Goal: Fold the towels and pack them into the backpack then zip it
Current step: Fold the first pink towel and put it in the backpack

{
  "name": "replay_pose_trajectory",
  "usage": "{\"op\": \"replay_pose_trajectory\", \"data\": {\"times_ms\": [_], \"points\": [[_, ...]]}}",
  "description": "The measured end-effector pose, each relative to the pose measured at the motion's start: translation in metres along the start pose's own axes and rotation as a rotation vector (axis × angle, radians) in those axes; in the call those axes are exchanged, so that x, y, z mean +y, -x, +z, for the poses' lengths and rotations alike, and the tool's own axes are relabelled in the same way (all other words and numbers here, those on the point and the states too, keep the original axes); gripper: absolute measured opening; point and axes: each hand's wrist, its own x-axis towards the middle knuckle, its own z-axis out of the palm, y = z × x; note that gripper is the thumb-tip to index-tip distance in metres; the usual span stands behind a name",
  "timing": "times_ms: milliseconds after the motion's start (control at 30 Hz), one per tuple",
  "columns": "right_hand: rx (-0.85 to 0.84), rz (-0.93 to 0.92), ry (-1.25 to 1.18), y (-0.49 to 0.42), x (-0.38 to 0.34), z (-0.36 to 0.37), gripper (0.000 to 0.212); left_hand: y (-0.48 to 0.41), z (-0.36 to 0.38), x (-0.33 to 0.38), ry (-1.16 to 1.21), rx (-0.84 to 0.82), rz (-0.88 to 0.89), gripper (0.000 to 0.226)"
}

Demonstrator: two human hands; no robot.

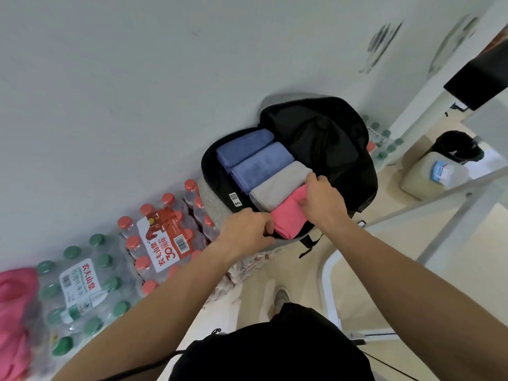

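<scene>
So the biggest thing here is the backpack (330,138), lying unzipped with its black flap thrown back toward the wall; what it sits on is mostly hidden under it, so can't say. Left of the backpack there are two shrink-wrapped packs of water along the wall: the red-cap pack (165,237) right up against it and the green-cap pack (82,292) farther left. A few more bottles (382,144) peek out behind the backpack on its right, too small to count. Way out left of the backpack, past the green caps, is a pink heap (13,312) of cloth, cut off by the frame edge. Inside the backpack I count four folded towels in a row: a blue towel (244,145) farthest in, a second blue towel (261,165) touching it, then a grey towel (277,185), then a pink towel (288,215) nearest the person. The right hand (324,199) has its grip curled onto the top of the pink towel, thumb by the grey one. The left hand (244,232) has its grip curled over the backpack's near rim, just beside the pink towel, fingertips out of sight.
</scene>
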Motion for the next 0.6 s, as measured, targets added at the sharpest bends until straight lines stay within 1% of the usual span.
{"op": "replay_pose_trajectory", "data": {"times_ms": [33, 133, 200, 300, 333, 400, 433, 500, 533, 600], "points": [[0.006, -0.018, 0.030, 0.002, 0.000, 0.000, 0.043, 0.003, -0.003, -0.001, 0.011, -0.003, 0.038, 0.015], [0.046, -0.063, 0.258, 0.004, -0.001, -0.001, 0.051, 0.008, -0.013, -0.002, 0.016, -0.015, 0.151, 0.007], [0.062, -0.064, 0.349, 0.003, -0.004, -0.005, 0.047, 0.008, -0.019, -0.002, -0.008, -0.025, 0.181, 0.005], [0.035, -0.019, 0.344, 0.003, -0.008, -0.008, 0.034, 0.005, -0.019, 0.001, -0.095, -0.015, 0.180, 0.006], [0.030, -0.010, 0.337, 0.004, -0.009, -0.007, 0.031, 0.004, -0.017, 0.004, -0.118, 0.002, 0.169, 0.009], [0.010, 0.002, 0.325, 0.005, -0.009, -0.007, 0.028, 0.000, -0.010, 0.010, -0.096, 0.059, 0.136, 0.019], [-0.004, 0.001, 0.331, 0.004, -0.008, -0.008, 0.028, -0.004, -0.008, 0.013, -0.058, 0.106, 0.125, 0.019], [0.008, -0.025, 0.349, 0.001, -0.008, -0.011, 0.027, -0.011, -0.004, 0.016, -0.046, 0.212, 0.129, 0.013], [0.032, -0.057, 0.347, -0.003, -0.007, -0.012, 0.026, -0.015, -0.002, 0.018, -0.095, 0.256, 0.134, 0.017], [0.046, -0.151, 0.311, -0.009, -0.005, -0.012, 0.024, -0.024, 0.002, 0.019, -0.241, 0.266, 0.162, 0.031]]}}
